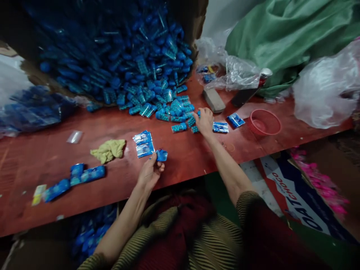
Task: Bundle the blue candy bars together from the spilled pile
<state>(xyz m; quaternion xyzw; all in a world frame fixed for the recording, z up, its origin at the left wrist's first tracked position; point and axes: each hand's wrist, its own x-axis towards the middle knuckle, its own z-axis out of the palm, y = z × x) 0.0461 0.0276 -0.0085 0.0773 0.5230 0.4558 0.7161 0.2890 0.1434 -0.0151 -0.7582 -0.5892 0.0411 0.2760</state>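
Note:
My left hand (150, 171) is closed in a pinch on a small, shiny blue wrapper (162, 155) near the front of the table. Just beyond it lies a stack of blue and silver printed wrappers (144, 144). Farther right, my right hand (205, 120) reaches to the edge of the heap, its fingers curled round a small blue-capped bottle (198, 113), mostly hidden by the fingers. Loose clear bottles with blue beads inside (179, 128) lie beside that hand. Flat blue packets (221, 127) rest just to its right.
A large cardboard box (200, 22) spills blue bottles (118, 63) onto the red table (118, 120). Rightward are a grey block (213, 99), a dark-bladed tool (247, 93) and a red basket (266, 123). A yellow cloth (108, 150) and blue packs (92, 174) lie left.

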